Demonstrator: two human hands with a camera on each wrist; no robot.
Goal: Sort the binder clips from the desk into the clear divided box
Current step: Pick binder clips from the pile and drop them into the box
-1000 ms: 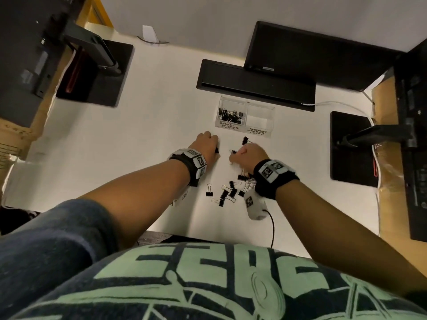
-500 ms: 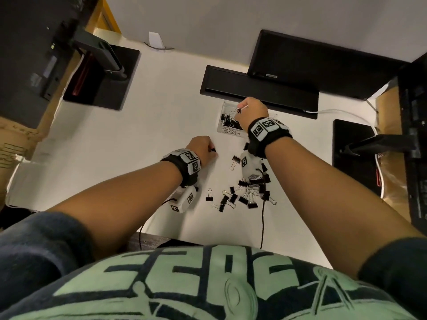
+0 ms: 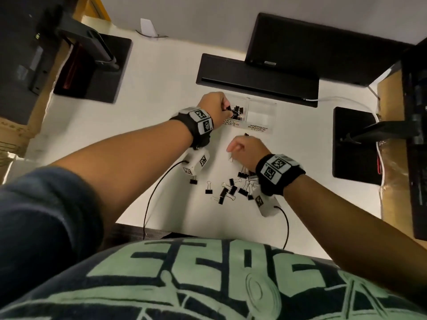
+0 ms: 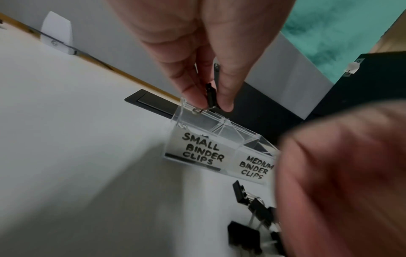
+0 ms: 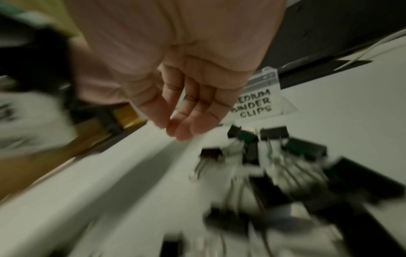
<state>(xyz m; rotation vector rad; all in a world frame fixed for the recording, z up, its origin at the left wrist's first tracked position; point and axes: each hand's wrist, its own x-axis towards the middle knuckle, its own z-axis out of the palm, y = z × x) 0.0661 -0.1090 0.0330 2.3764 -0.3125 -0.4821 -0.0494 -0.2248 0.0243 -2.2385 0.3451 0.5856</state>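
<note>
The clear divided box stands mid-desk; its left compartment, labelled small binder clips, holds several black clips, and the right one, labelled medium, looks bare. My left hand hovers over the left compartment and pinches a small black binder clip between thumb and finger. My right hand hangs above the desk over the loose pile of black binder clips, fingers loosely bent and holding nothing.
A black keyboard and monitor lie just behind the box. Monitor bases flank the desk at left and right. A white cable runs at the back right. Thin black wrist cables trail to the front edge.
My left hand moved from the desk up to the small-clip compartment with a clip. My right hand drew back from the box to above the loose pile.
</note>
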